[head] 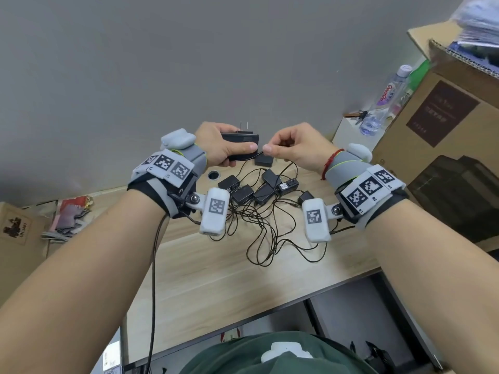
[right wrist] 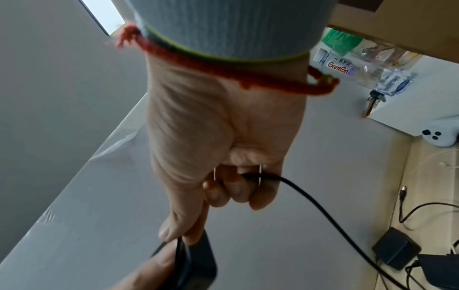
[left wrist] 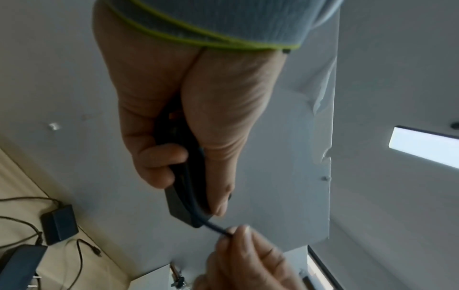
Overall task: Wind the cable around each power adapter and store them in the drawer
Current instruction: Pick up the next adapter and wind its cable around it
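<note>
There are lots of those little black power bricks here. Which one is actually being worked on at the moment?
The black rectangular power adapter lifted above the wooden desk, metal prongs up: the left hand grips it while the right hand pinches its thin black cable. The others lie tangled on the desk.

Adapter [head: 240,143]: matt black plastic, metal prongs. Desk [head: 216,268]: pale wood-grain, smooth. Bottle [head: 383,101]: clear glossy plastic. Box [head: 432,122]: brown cardboard.

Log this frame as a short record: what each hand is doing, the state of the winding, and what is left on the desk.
left hand: grips a black adapter, prongs up
right hand: pinches the cable close to the adapter
winding: cable runs along the adapter's edge; number of turns not visible
desk: pile of loose adapters with tangled cables
drawer: not in view
nearby: water bottle, cardboard box
</note>
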